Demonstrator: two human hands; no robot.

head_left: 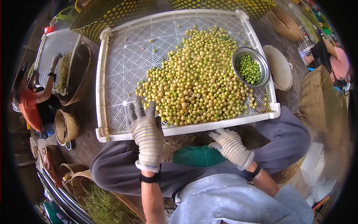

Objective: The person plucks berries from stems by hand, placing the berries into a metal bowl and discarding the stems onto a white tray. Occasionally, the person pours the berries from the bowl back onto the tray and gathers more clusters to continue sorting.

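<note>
A white mesh tray sits in front of me, heaped with small round yellow-green fruits. At the pile's lower left corner, my left hand in a striped glove reaches over the tray's front rim. Its fingers are spread, with the tips at the mesh and the nearest fruits. My right hand, gloved the same way, is just below the front rim, over my lap. The fingers there point left and stand apart, with nothing visible in them. A metal bowl of greener fruits rests on the tray's right side.
Beyond the tray stand yellow-and-black woven baskets. A round pale basket is at its right. At left, a person in an orange top works at another tray. Someone in pink sits far right. Green cloth lies between my legs.
</note>
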